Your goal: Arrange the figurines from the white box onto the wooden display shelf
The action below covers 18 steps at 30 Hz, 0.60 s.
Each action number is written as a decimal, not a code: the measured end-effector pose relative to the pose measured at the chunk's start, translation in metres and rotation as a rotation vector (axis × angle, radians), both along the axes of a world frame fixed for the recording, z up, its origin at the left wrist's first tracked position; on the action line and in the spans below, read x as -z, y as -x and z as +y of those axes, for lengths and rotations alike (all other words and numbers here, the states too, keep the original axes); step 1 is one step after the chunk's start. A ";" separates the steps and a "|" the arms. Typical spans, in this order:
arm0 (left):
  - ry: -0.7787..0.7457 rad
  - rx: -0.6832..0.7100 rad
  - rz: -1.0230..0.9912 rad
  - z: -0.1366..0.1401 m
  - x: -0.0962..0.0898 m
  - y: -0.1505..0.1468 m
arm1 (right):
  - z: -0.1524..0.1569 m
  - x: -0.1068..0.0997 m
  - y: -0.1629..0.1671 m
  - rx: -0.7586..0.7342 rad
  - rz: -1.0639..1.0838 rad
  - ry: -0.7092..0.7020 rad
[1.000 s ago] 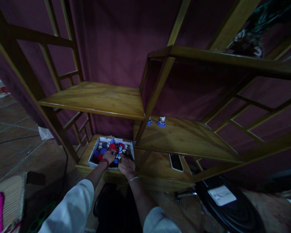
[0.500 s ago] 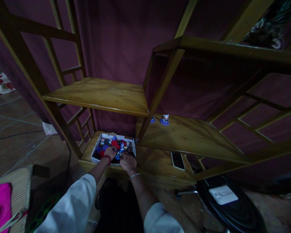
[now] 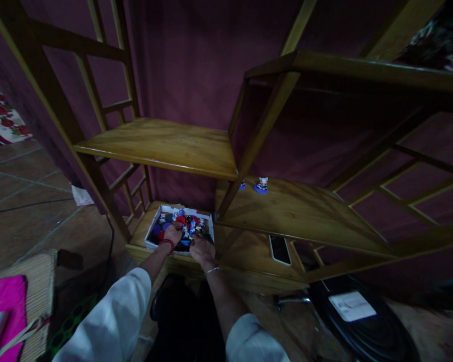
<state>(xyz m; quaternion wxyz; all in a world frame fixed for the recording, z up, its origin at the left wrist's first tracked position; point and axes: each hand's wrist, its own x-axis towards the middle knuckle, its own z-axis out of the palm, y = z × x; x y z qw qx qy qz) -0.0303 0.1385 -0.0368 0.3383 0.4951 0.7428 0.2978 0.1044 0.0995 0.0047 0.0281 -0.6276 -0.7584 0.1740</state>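
Observation:
A shallow white cardboard box (image 3: 150,240) sits on the low wooden shelf, holding several small figurines in blue, white and black among red and purple round pieces. My left hand (image 3: 172,233), with a red bead bracelet at the wrist, is inside the box; its fingers close at a small blue-and-white figurine (image 3: 185,231). Across from it, my right hand (image 3: 203,249) reaches over the box's front right with fingers curled down; what they hold, if anything, is hidden. Another figurine (image 3: 262,185) stands upright on a purple base on the right shelf, beside one partly behind the post.
A phone (image 3: 280,249) lies on the low board at right. Above the box runs a wooden shelf (image 3: 158,143), with a slanting post (image 3: 256,146) to its right. A black round seat (image 3: 362,322) is at lower right, and a woven mat seat with pink cloth (image 3: 7,296) at lower left.
The view has shifted slightly, so the shelf and box appear a little further right. Both hands stay in the box; the left fingers now show beside a blue-and-white figurine.

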 end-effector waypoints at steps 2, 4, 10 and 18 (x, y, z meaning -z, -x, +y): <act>-0.023 0.005 -0.028 -0.001 -0.001 -0.001 | 0.000 -0.002 0.000 0.007 -0.013 0.017; -0.036 0.013 -0.045 -0.002 -0.002 -0.002 | 0.000 -0.004 0.001 0.014 -0.014 0.021; -0.012 0.036 -0.010 -0.007 -0.009 -0.004 | 0.000 -0.005 0.002 0.018 -0.030 0.043; 0.087 -0.016 0.182 -0.007 -0.017 -0.001 | 0.000 -0.007 0.001 -0.001 -0.026 0.056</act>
